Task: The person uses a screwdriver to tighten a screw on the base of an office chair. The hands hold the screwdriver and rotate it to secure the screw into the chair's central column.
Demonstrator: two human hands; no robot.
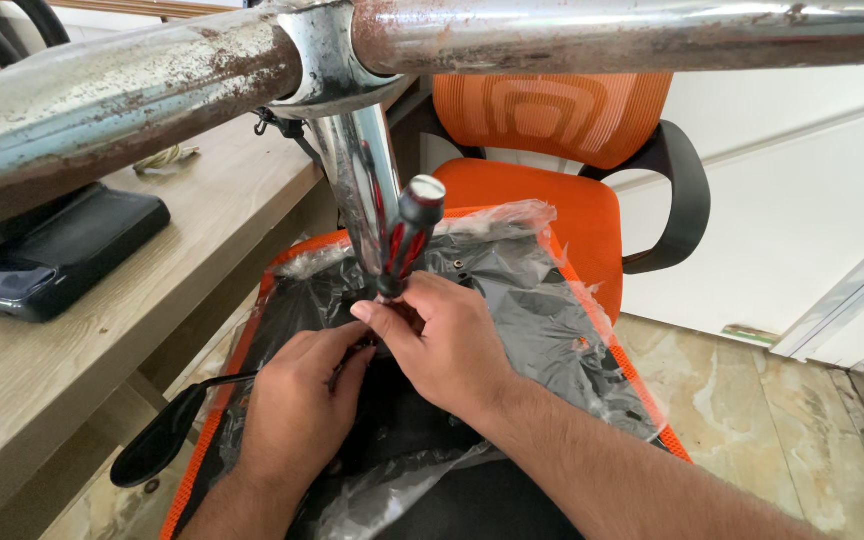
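An upturned office chair seat, black underneath with an orange edge and loose clear plastic wrap, lies below me. A rusty chrome chair base rises from its middle, its arms spreading across the top of the view. My right hand grips the lower shaft of a black and red screwdriver that stands upright beside the chrome column. My left hand rests curled on the seat next to it, fingertips at the screwdriver's tip; what they pinch is hidden.
A wooden desk runs along the left with a black device on it. A second orange chair stands behind the seat. A black armrest sticks out at lower left. Marble floor and white wall panels at the right.
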